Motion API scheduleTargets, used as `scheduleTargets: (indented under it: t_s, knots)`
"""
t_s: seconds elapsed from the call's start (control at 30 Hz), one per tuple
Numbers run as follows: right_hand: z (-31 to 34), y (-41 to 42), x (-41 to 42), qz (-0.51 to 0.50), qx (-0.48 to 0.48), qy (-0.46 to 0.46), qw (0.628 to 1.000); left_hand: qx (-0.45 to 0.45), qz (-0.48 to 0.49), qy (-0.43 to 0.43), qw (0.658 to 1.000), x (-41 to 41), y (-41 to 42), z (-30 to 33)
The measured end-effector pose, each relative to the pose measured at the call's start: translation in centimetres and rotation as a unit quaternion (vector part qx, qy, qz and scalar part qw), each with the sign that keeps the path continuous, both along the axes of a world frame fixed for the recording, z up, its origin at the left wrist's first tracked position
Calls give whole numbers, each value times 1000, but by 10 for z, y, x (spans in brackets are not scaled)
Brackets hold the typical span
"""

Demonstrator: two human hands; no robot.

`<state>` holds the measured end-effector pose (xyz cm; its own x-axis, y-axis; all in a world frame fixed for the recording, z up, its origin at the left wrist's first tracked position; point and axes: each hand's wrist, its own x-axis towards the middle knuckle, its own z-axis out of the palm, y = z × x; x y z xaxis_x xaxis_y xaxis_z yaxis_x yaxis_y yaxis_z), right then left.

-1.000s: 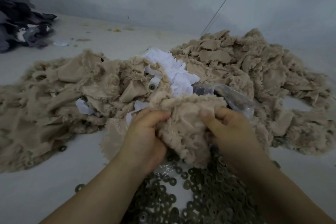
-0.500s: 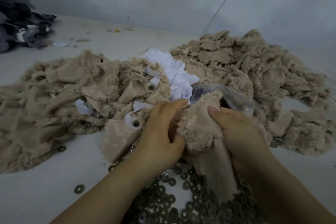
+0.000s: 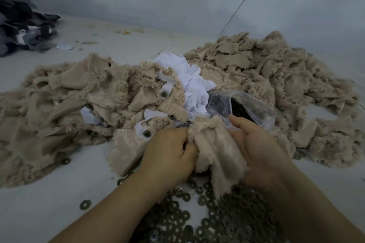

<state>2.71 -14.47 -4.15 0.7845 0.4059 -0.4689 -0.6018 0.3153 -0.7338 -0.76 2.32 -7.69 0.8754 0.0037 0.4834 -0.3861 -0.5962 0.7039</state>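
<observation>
As left grip [image 3: 169, 156] and right grip [image 3: 256, 154] clutch it | beige plush piece [image 3: 215, 148] bunched between both

**Inspector:** Plush piece [image 3: 217, 150]?
**Assistant:** Beige cloth. One face has a fuzzy pile, the backing is smooth and woven, and the edges are frayed.
**Inspector:** The rest?
**Assistant:** Washers [image 3: 227, 219]: dull grey, metal by the look, matt. Bag [image 3: 245, 104]: clear plastic, glossy, creased. White scraps [image 3: 189, 79]: thin, matt. Surface [image 3: 39, 203]: pale, smooth, matt.

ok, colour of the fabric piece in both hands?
Beige: the fabric piece, best in head view.
</observation>
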Motion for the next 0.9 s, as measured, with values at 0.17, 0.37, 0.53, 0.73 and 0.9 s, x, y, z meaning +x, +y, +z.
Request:
scheduleTargets:
  t_s: [0.17, 0.37, 0.53, 0.73, 0.9]
  knots:
    - [1, -1, -3, 119, -7, -33, 992, -40, 48, -2, 998, 3, 4, 2]
    - [0, 1, 1, 30, 143, 42, 988, -62, 10, -102, 993, -1, 0, 11]
    - [0, 3, 4, -164, 241, 62, 955, -67, 32, -109, 991, -5, -2, 12]
    - [5, 13, -21, 8, 138, 14, 990, -54, 27, -88, 994, -2, -2, 9]
    - [0, 20, -25, -1, 66, -76, 995, -125, 3, -32, 992, -2, -5, 7]
